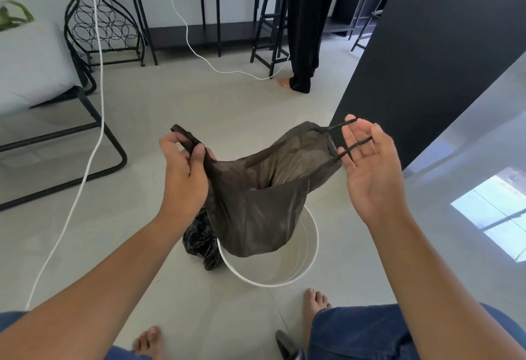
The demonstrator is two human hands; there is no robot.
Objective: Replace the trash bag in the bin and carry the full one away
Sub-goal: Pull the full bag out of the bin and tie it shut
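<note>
A: What sits closest to the lens?

B: Two bare forearms reaching forward, blue denim trouser legs (pixel 355 331) under them, and bare feet on the pale grey tiled floor (pixel 242 103).

A: And the hands?

B: The left hand (pixel 183 171) has its thumb and fingers (pixel 199 150) curled and clamped on one bunched handle of a thin, translucent dark brown plastic bag (pixel 256 203). The right hand (pixel 367 166) is palm up, fingers (pixel 358 129) straight and spread apart, with the bag's other handle, two thin stretched strands, looped over them.

A: So where is the bag?

B: Held in the air between both hands, mouth pulled open toward the camera, its bottom hanging just above the opening of the round white plastic bin (pixel 308 251).

A: And the bin?

B: It stands on the floor just ahead of the feet. I see no liner in it. A crumpled glossy black plastic bag (pixel 199 241) lies on the floor touching the bin's left side.

A: Anything else around?

B: A white cable (pixel 94 137) trails across the floor on the left, past a black metal chair frame (pixel 85 143) with a pale grey cushion. A black wire wine rack (pixel 102 17) and black metal shelving (pixel 205 3) stand along the far wall. Another person in black trousers (pixel 307 32) stands barefoot there. A dark panel (pixel 427 46) rises on the right.
</note>
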